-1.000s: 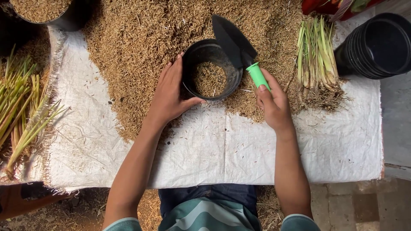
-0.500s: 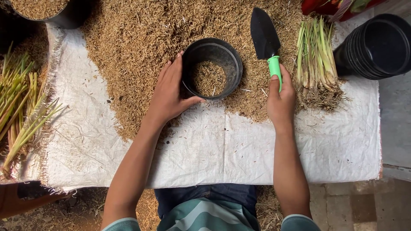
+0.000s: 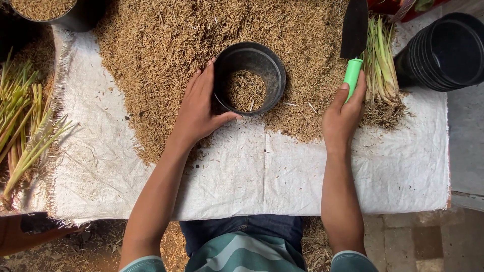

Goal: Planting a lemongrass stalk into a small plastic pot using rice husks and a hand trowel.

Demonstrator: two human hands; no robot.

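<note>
A bundle of green shoots (image 3: 379,60) lies just right of the trowel (image 3: 354,40), with stacked black pots (image 3: 443,50) at upper right. The right hand (image 3: 343,113) grips the trowel's green handle, blade pointing up-frame, near vertical. The left hand (image 3: 199,108) cups the black pot (image 3: 249,78) centred on the husk pile (image 3: 161,45).

Left hand (image 3: 201,108) around black pot (image 3: 249,78)

One black plastic pot (image 3: 249,75) with husk inside, one green-handled trowel (image 3: 353,45), one stack of black pots (image 3: 443,50), two bundles of green stalks (image 3: 380,65) (image 3: 22,131), one heap of rice husk (image 3: 166,45), one white woven sack (image 3: 262,176).
</note>
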